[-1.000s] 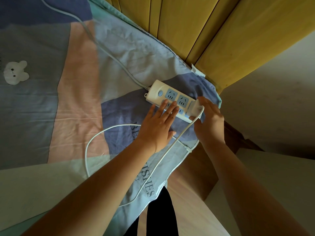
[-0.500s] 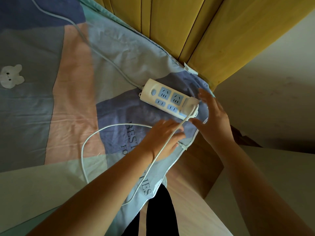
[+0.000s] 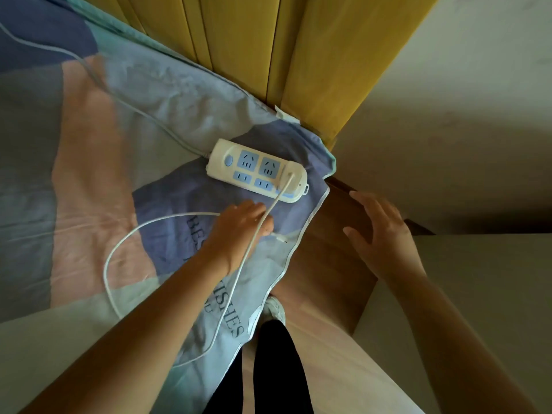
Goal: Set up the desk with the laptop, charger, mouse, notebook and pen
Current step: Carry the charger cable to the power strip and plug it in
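Observation:
A cream power strip (image 3: 257, 170) with blue sockets lies on the patchwork bed sheet (image 3: 89, 180). A white charger plug (image 3: 289, 178) sits in the strip's right end. Its thin white cable (image 3: 119, 249) runs from the plug across my left wrist, loops over the sheet and comes back to my left hand (image 3: 239, 234). That hand lies just below the strip, fingers curled down on the cable near its connector tip (image 3: 282, 239). My right hand (image 3: 382, 234) hovers to the right over the wooden bed edge, fingers spread and holding nothing. No laptop, mouse, notebook or pen is in view.
A yellow panelled headboard (image 3: 268, 55) stands behind the bed. The strip's grey lead (image 3: 119, 97) runs off to the upper left. A brown wooden ledge (image 3: 328, 264) and a pale surface (image 3: 463, 294) lie to the right. My dark trouser leg (image 3: 268, 369) and shoe are below.
My left hand slid off the strip and curled onto the cable end below it. My right hand let go of the plug and drew back to the right, open.

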